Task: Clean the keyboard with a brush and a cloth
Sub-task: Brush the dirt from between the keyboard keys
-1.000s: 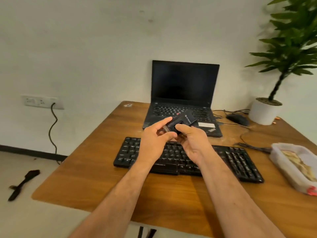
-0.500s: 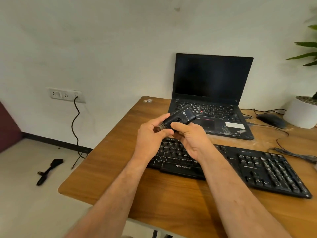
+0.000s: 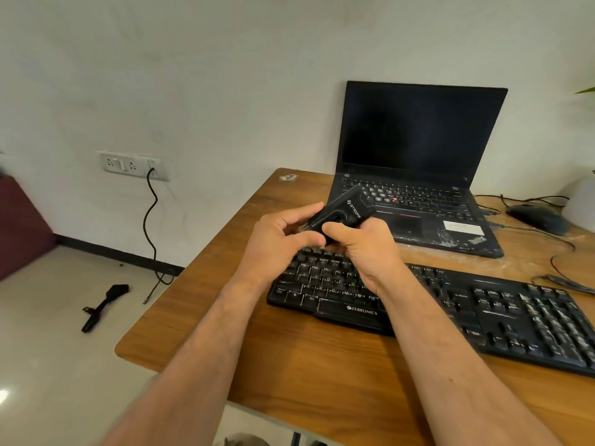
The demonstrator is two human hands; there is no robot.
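A black keyboard (image 3: pixel 502 313) with dusty keys lies across the wooden desk (image 3: pixel 322 371). Above its left end I hold a small black brush (image 3: pixel 344 214) with white lettering on its case; pale bristles show at its lower left end. My right hand (image 3: pixel 367 249) grips the brush body from below. My left hand (image 3: pixel 280 243) pinches the bristle end, thumb on top. No cloth is visible.
An open black laptop (image 3: pixel 415 175) with a dark screen stands behind the keyboard. A black mouse (image 3: pixel 537 217) and cables lie at the right. A wall socket (image 3: pixel 128 164) with a hanging cable is at left, and a black tool (image 3: pixel 103 305) lies on the floor.
The view has swung left and closer, so the plant and white tray have left the frame. Both hands stay on the brush, still above the keyboard's left end.
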